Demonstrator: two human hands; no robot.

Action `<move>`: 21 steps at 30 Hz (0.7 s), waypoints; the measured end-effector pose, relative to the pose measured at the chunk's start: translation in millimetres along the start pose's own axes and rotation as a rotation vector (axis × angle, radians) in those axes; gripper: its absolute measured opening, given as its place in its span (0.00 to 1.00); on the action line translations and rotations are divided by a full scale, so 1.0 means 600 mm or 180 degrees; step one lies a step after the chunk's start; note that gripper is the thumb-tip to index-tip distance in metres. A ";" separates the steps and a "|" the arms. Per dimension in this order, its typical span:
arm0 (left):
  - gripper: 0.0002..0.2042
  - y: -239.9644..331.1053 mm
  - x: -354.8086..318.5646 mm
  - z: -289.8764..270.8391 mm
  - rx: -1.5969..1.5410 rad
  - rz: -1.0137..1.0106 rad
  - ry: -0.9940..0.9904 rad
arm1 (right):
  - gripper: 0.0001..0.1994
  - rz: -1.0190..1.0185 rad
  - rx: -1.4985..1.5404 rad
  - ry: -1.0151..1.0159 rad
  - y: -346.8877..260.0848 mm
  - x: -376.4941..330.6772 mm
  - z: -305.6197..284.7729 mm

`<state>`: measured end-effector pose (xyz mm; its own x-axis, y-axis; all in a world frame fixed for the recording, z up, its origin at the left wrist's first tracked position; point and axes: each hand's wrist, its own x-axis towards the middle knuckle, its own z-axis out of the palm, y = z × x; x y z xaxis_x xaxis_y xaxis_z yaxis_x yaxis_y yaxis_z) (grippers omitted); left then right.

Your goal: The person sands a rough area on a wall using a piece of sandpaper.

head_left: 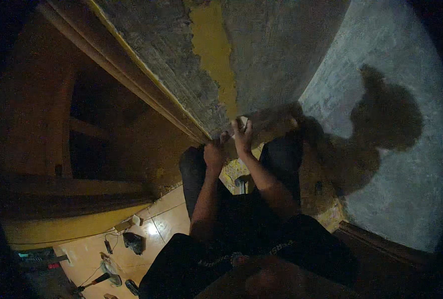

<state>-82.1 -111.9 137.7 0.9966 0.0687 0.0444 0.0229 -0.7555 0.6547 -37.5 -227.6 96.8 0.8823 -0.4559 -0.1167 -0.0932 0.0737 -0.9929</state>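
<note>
My right hand (pixel 243 138) is raised against the grey wall, its fingers closed round a small whitish block (pixel 244 121). The block sits at the lower end of a ragged yellow strip (pixel 214 45) on the wall. Just left and slightly lower, my left hand (pixel 215 153) is closed near the wall's left corner edge. Whatever it holds, if anything, is too dark to make out. Behind both hands runs a brownish band (pixel 271 122) along the foot of the wall. Between my knees a tool with a pale metal shaft (pixel 242 185) shows partly.
A pale side wall (pixel 401 189) carrying my shadow rises at right. At left is a brown wooden frame (pixel 131 74) with dark openings. On the tiled floor (pixel 136 264) lie a black bag (pixel 134 242), a hammer-like tool (pixel 95 281), a cable and a dark case (pixel 42 274).
</note>
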 end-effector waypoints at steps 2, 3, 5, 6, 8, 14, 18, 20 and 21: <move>0.24 -0.034 0.008 0.030 -0.0145 0.0644 0.0225 | 0.41 -0.0403 -0.0074 -0.0306 0.031 0.024 -0.011; 0.20 -0.074 0.005 0.028 -0.0260 0.0467 -0.0175 | 0.41 -0.0384 -0.0049 -0.0351 0.036 0.004 0.001; 0.18 -0.135 -0.008 0.030 -0.0341 0.0262 -0.0556 | 0.44 -0.0147 -0.1590 -0.1002 0.043 -0.043 0.024; 0.17 -0.157 -0.016 0.032 -0.0008 0.0410 -0.0867 | 0.44 -0.0147 -0.1564 -0.1050 0.044 -0.049 0.029; 0.17 -0.204 -0.030 0.024 0.0362 0.0501 -0.1152 | 0.45 0.0788 -0.1526 -0.1624 0.047 -0.055 0.031; 0.26 -0.109 -0.003 0.169 -0.3914 -0.0708 -0.1160 | 0.39 0.0968 -0.1811 -0.0698 0.139 0.043 -0.124; 0.27 -0.249 0.045 0.106 -0.2256 0.0436 -0.1242 | 0.34 0.1248 -0.0744 -0.1371 -0.021 -0.048 0.005; 0.26 -0.191 -0.002 0.142 -0.2564 0.0591 -0.1280 | 0.34 0.1413 -0.0528 -0.1291 -0.010 -0.037 -0.028; 0.27 -0.115 -0.009 0.156 -0.1889 0.0609 -0.1707 | 0.34 0.1522 -0.0484 -0.1112 0.020 -0.012 -0.079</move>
<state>-81.5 -121.1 21.7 0.8847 -0.4606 -0.0723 -0.0468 -0.2421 0.9691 -66.9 -265.7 84.4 0.8232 -0.0839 -0.5614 -0.5583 0.0591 -0.8275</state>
